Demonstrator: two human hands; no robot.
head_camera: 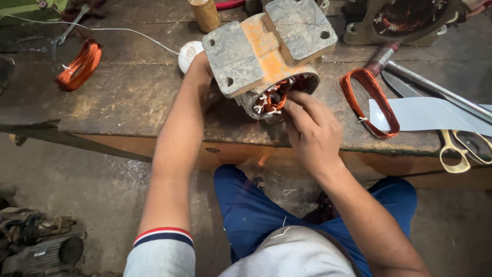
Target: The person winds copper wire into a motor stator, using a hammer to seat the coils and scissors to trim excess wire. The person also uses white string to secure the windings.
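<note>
No packages, labels, signs or screens are visible anywhere on the workbench, on the floor below it, or around the hands.

A worn wooden bench (123,97) is set over a grey concrete floor (92,195). Both are lit evenly and dimly.

Orange motor stator (269,56), tipped on bench

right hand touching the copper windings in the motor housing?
Touching. Head view: right hand fingertips press into the copper windings at the motor housing mouth, no gap.
</note>
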